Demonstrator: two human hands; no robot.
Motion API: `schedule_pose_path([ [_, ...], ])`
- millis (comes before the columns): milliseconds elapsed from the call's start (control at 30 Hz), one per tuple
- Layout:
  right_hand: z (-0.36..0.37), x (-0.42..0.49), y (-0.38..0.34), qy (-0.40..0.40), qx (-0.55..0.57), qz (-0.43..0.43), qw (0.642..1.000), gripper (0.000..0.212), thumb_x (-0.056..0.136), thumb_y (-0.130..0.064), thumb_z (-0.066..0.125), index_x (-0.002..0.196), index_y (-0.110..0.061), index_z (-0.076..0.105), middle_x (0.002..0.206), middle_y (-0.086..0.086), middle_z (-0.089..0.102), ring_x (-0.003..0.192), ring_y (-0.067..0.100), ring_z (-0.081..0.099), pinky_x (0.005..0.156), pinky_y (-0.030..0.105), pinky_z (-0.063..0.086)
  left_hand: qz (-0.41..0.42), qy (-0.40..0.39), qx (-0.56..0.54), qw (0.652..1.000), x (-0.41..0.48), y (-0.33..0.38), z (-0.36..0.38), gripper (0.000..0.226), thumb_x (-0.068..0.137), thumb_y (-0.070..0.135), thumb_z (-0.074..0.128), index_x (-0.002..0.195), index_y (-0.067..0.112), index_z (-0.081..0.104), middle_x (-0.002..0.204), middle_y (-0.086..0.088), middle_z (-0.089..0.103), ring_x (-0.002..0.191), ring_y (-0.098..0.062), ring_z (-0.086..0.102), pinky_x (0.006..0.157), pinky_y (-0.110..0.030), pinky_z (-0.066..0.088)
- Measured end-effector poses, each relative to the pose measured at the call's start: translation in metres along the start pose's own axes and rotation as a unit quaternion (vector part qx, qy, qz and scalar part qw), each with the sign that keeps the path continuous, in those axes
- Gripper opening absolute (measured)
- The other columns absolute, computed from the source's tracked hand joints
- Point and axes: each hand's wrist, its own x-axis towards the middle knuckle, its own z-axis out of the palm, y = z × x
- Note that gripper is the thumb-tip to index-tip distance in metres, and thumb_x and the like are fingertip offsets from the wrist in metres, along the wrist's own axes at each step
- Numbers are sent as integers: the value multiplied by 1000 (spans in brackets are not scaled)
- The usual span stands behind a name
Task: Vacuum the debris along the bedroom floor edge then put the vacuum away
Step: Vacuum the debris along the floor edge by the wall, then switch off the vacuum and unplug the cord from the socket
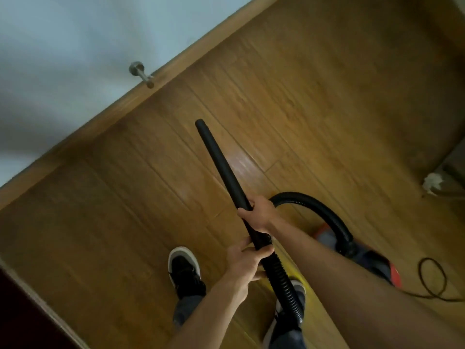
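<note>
**Wand held two-handed, tip aimed at floor edge**

Right hand: fingers wrapped round the smooth, black, tapered wand. Left hand: fingers curled on the collar where the ribbed hose starts. The tip points far-left at the wooden baseboard; floor contact, cannot tell. The hose arcs right to the orange-grey vacuum body on the glossy plank floor. A thin cord loops beside it.

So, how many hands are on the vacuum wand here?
2. The right hand grips the wand higher up; the left hand grips lower, where it joins the ribbed hose.
</note>
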Motion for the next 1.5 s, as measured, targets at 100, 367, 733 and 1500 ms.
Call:
schedule_pose_path([
  [100,-13,-23,44,-37,28,-10,999,12,92,-28,60,102,-20,59,81,2,62,79,24,63,76,41,52,-22,-13,44,999,-8,-29,30,25,79,14,79,103,18,72,97,-6,77,96,-22,72,70,-38,61],
  [367,-35,-100,148,-59,107,-48,991,36,96,-28,57,132,-24,56,87,-6,62,77,11,59,72,27,48,-38,5,79,996,-22,-119,108,26,80,12,78,103,20,68,103,-7,75,97,-21,71,66,-34,61],
  [733,-18,-181,281,31,213,-93,972,43,93,-20,59,136,-25,55,116,5,66,103,20,63,90,37,51,-29,90,102,990,-26,-240,192,31,87,1,67,116,10,61,102,-11,72,93,-22,70,78,-41,59],
  [1500,22,-198,499,307,504,247,769,25,89,-28,62,110,-16,70,90,2,70,72,16,61,59,21,44,-7,149,153,977,42,-300,241,25,85,8,71,108,10,61,115,-22,67,96,-36,69,70,-42,61],
])
